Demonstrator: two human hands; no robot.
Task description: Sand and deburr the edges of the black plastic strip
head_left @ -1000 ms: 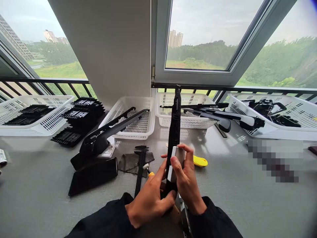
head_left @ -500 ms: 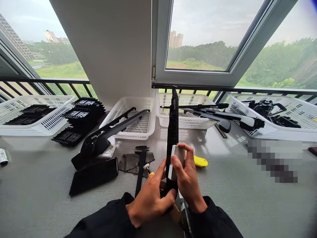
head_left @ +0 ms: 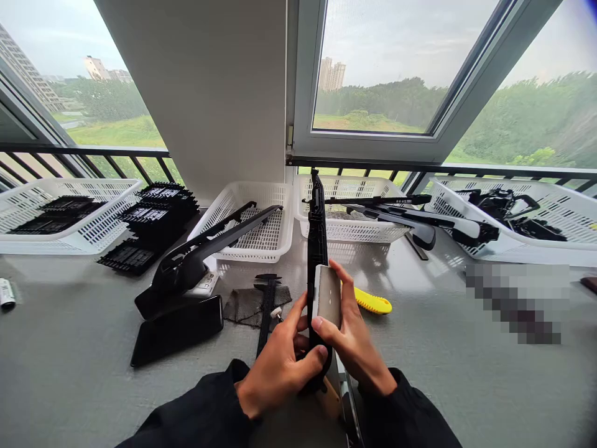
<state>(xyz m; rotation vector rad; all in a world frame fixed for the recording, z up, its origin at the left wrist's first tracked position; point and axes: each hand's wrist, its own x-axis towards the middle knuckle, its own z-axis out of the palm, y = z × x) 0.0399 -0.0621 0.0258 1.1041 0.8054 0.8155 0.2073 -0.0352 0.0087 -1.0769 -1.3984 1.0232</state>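
The long, ribbed black plastic strip [head_left: 317, 239] stands upright between the hands, clamped low by the left hand [head_left: 282, 361], fingers left, thumb near. The right hand's [head_left: 357, 339] thumb and fingers grip a smooth, silvery rectangular block [head_left: 328, 295] against its right side.

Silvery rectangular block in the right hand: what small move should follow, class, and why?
Perhaps press the silvery block lightly against the long black plastic part: the right hand holds it alongside, while the left hand supports that part.
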